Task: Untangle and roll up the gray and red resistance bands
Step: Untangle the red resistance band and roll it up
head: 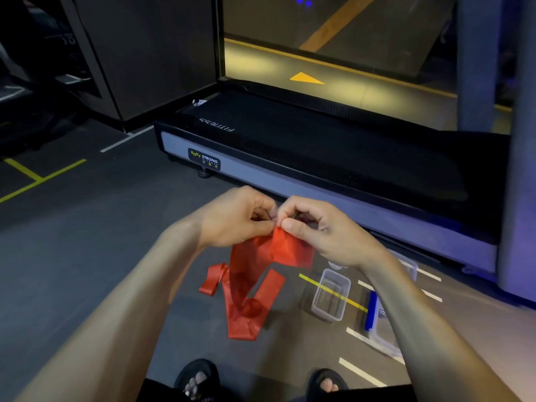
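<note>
Fingers of left hand (237,219) and right hand (316,227) pinched 1 end of the flat red rubber resistance band (246,285), thumbs touching. Its long axis hung down from them, coiling on the floor (87,256). No gray band was visible.

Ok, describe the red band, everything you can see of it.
The red band is a long, flat, thin strip that looks like glossy, slightly see-through rubber. The left hand and right hand pinch its upper end side by side. From there it hangs down twisted and folded, its lower loops lying on the gray floor in front of the person's feet.
</note>
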Motion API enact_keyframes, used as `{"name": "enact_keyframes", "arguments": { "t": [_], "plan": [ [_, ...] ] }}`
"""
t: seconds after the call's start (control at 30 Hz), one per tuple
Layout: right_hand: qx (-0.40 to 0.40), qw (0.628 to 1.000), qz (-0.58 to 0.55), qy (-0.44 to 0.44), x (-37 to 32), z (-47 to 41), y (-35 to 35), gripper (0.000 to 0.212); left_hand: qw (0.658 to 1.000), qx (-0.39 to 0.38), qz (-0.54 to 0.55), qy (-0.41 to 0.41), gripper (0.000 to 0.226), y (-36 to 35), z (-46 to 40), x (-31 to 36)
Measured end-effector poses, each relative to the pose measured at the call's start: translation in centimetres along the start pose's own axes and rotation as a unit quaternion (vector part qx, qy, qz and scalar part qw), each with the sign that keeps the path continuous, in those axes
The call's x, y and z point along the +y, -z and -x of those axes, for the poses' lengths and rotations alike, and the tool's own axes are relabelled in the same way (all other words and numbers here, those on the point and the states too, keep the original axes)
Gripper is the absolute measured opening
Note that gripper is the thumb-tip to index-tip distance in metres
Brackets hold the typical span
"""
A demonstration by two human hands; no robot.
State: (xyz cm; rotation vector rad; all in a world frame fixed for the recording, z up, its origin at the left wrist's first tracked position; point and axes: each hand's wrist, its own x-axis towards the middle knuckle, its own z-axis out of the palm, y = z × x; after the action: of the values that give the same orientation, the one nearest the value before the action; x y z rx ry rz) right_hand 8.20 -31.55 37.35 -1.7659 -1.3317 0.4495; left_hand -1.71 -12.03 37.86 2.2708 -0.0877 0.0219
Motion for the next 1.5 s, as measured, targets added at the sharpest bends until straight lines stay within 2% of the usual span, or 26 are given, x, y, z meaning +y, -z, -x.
{"name": "enact_keyframes", "arguments": {
  "t": [0.17, 0.33, 0.4, 0.53, 0.77, 0.9, 1.0, 1.1, 1.3, 1.5],
  "plan": [
    [-0.003, 0.996, -0.084, -0.018, 0.2, 0.4, 0.1, 0.015, 1.0, 0.009, 0.016, 0.005, 0.023, 0.2, 0.1, 0.0],
    [0.076, 0.984, -0.158, -0.005, 0.5, -0.1, -1.2, 0.007, 0.998, 0.001, 0.057, 0.002, 0.012, 0.2, 0.3, 0.4],
    [0.101, 0.98, -0.169, -0.003, 0.6, -0.5, -2.0, 0.009, 0.999, -0.002, 0.052, 0.001, 0.016, 0.2, 0.3, 0.5],
    [0.108, 0.987, -0.117, 0.0, 0.8, -0.9, -2.6, 0.012, 0.999, 0.001, 0.039, -0.003, 0.019, 0.2, 0.3, -0.1],
    [0.067, 0.997, 0.027, 0.024, 0.6, -0.8, -1.6, 0.009, 1.0, 0.021, 0.02, 0.0, 0.018, -0.2, 0.0, -0.6],
    [0.056, 0.996, 0.072, 0.013, 0.3, -0.7, -0.8, 0.009, 0.999, 0.016, 0.049, 0.011, 0.019, -0.7, -0.1, -0.5],
    [0.037, 0.996, 0.08, 0.014, -0.4, -0.4, 0.4, 0.005, 0.988, -0.041, 0.15, 0.02, 0.006, -0.6, 0.2, -0.2],
    [0.037, 0.998, 0.055, 0.016, -1.1, 0.2, 1.6, 0.006, 0.974, -0.089, 0.206, 0.026, 0.011, -0.5, 0.5, -0.2],
    [0.048, 0.998, 0.045, 0.021, -1.4, 0.9, 3.0, 0.007, 0.966, -0.11, 0.231, 0.046, 0.014, -1.2, 0.5, -0.7],
    [0.057, 0.996, 0.061, 0.013, -0.7, 1.3, 3.2, 0.007, 0.972, -0.087, 0.214, 0.049, 0.012, -1.4, 0.1, -0.5]
  ]
}}
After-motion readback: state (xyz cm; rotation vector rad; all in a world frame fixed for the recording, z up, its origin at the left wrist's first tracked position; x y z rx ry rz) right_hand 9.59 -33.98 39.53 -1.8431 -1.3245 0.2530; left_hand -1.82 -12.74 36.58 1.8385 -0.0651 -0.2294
